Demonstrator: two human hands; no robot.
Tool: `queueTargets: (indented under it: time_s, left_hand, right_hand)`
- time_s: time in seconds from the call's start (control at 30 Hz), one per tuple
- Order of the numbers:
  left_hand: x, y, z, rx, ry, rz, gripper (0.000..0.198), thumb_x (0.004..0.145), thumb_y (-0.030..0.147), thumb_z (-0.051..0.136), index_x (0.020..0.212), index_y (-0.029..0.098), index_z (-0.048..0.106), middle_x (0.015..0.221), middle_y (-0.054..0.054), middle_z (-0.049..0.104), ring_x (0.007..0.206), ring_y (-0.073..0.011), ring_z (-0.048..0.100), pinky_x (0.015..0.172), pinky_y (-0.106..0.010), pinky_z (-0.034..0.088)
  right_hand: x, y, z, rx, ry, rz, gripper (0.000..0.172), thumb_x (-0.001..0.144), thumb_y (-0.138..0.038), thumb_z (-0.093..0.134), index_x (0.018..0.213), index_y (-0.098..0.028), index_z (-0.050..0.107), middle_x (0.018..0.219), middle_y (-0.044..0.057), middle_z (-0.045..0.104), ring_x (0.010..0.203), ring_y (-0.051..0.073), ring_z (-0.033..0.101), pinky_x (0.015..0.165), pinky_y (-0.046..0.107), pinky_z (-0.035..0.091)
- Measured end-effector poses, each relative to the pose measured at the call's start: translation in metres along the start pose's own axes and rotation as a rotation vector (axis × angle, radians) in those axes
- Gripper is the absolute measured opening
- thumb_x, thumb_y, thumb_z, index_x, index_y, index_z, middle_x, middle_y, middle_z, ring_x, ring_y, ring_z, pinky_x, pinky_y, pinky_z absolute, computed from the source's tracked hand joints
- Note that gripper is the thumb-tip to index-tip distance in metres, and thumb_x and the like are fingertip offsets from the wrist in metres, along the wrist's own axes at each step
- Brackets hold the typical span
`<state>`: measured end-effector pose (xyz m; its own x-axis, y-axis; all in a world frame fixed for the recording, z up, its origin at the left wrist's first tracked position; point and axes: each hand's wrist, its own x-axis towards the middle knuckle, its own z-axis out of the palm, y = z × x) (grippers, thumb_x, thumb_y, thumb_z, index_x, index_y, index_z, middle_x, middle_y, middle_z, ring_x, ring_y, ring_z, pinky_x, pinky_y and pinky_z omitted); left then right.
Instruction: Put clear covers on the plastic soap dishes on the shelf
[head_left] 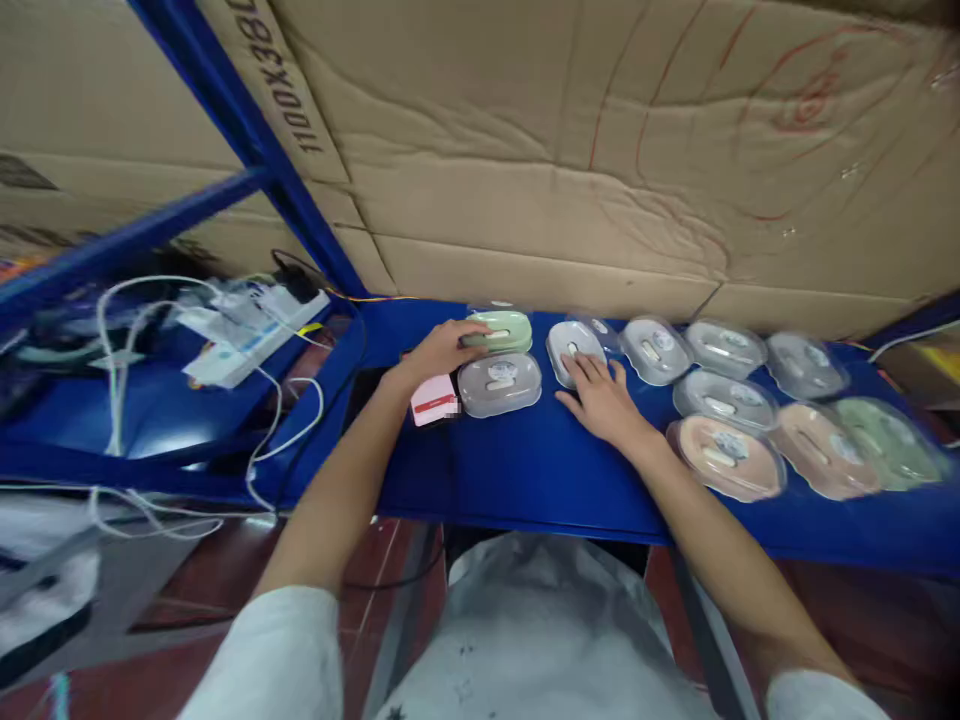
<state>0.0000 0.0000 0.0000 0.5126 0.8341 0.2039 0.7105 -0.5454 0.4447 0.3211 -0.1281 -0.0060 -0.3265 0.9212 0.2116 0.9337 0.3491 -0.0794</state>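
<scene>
At the back of the blue table, my left hand (pixel 444 348) has its fingers bent over the left end of a light green oval box (pixel 510 328) with a pale tab on top. My right hand (pixel 604 398) lies with fingers spread, its fingertips on a greyish-white oval box (pixel 561 344) of the same shape. Just below the green box sits a grey box (pixel 501 386) under a clear cover. Beside my left wrist is a pink-and-white card or screen with a red band (pixel 433 402).
Several covered oval boxes stand at the right, among them a grey one (pixel 656 350), a peach one (pixel 726 462) and a green one (pixel 892 440). A cardboard wall (pixel 525 200) rises behind the table. White cables (pixel 112 370) and a power strip (pixel 251 335) lie left.
</scene>
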Motion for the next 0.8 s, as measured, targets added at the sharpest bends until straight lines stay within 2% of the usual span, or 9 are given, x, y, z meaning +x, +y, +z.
queueTargets:
  time_s: [0.13, 0.23, 0.33, 0.43, 0.53, 0.6, 0.67, 0.8]
  left_hand:
    - [-0.002, 0.000, 0.004, 0.045, 0.036, -0.009, 0.038, 0.091, 0.038, 0.082, 0.128, 0.029, 0.079, 0.143, -0.007, 0.073, 0.132, -0.0336, 0.062, 0.112, -0.049, 0.042]
    - [-0.002, 0.004, 0.007, 0.063, 0.057, -0.002, 0.029, 0.096, 0.037, 0.077, 0.124, 0.031, 0.080, 0.138, -0.006, 0.076, 0.129, -0.0339, 0.060, 0.112, -0.053, 0.038]
    - [-0.002, 0.010, 0.009, 0.059, 0.068, 0.027, 0.028, 0.099, 0.040, 0.073, 0.125, 0.031, 0.079, 0.132, -0.005, 0.078, 0.124, -0.0314, 0.061, 0.109, -0.050, 0.041]
    - [-0.004, 0.017, 0.010, 0.047, 0.079, 0.055, 0.032, 0.102, 0.044, 0.067, 0.128, 0.029, 0.078, 0.127, -0.007, 0.079, 0.122, -0.0308, 0.061, 0.107, -0.048, 0.045]
    - [-0.006, 0.024, 0.012, 0.033, 0.083, 0.085, 0.032, 0.104, 0.046, 0.064, 0.128, 0.029, 0.077, 0.125, -0.006, 0.078, 0.123, -0.0301, 0.061, 0.108, -0.048, 0.046]
    - [-0.006, 0.026, 0.015, 0.023, 0.090, 0.102, 0.032, 0.105, 0.046, 0.063, 0.129, 0.029, 0.077, 0.124, -0.006, 0.078, 0.123, -0.0296, 0.060, 0.109, -0.048, 0.047]
    - [-0.006, 0.026, 0.017, 0.017, 0.107, 0.109, 0.032, 0.105, 0.045, 0.063, 0.129, 0.028, 0.077, 0.122, -0.007, 0.078, 0.122, -0.0297, 0.061, 0.109, -0.049, 0.048]
    - [-0.005, 0.024, 0.020, 0.012, 0.160, 0.109, 0.034, 0.104, 0.045, 0.063, 0.126, 0.024, 0.077, 0.116, -0.011, 0.078, 0.119, -0.0323, 0.063, 0.107, -0.054, 0.049]
  right_hand:
    - [0.006, 0.005, -0.009, 0.042, 0.016, 0.016, 0.045, 0.114, -0.035, 0.037, 0.148, -0.015, 0.059, 0.150, 0.019, 0.065, 0.139, 0.035, 0.056, 0.118, 0.057, 0.029]
    - [0.006, 0.005, -0.013, 0.053, 0.041, 0.029, 0.044, 0.114, -0.037, 0.037, 0.146, -0.016, 0.059, 0.143, 0.017, 0.071, 0.134, 0.034, 0.059, 0.117, 0.057, 0.030]
    - [0.005, 0.004, -0.016, 0.054, 0.079, 0.059, 0.044, 0.114, -0.035, 0.036, 0.147, -0.015, 0.059, 0.142, 0.018, 0.071, 0.133, 0.035, 0.059, 0.117, 0.060, 0.029]
    - [0.003, 0.001, -0.018, 0.037, 0.166, 0.063, 0.049, 0.111, -0.022, 0.035, 0.156, -0.013, 0.052, 0.158, 0.019, 0.059, 0.144, 0.037, 0.051, 0.121, 0.061, 0.027]
    - [0.000, -0.008, -0.019, 0.098, 0.200, -0.120, 0.054, 0.109, -0.020, 0.039, 0.162, -0.017, 0.047, 0.170, 0.014, 0.045, 0.155, 0.032, 0.041, 0.125, 0.054, 0.029]
    - [-0.001, -0.016, -0.018, 0.175, 0.146, -0.274, 0.053, 0.111, -0.028, 0.044, 0.163, -0.021, 0.047, 0.173, 0.011, 0.043, 0.160, 0.029, 0.036, 0.127, 0.052, 0.029]
    - [-0.002, -0.024, -0.014, 0.235, 0.081, -0.366, 0.055, 0.110, -0.038, 0.051, 0.163, -0.024, 0.047, 0.174, 0.010, 0.041, 0.162, 0.029, 0.033, 0.129, 0.054, 0.028]
    - [-0.001, -0.028, -0.011, 0.289, 0.079, -0.382, 0.054, 0.107, -0.049, 0.061, 0.156, -0.027, 0.057, 0.162, 0.011, 0.055, 0.153, 0.030, 0.045, 0.125, 0.051, 0.034]
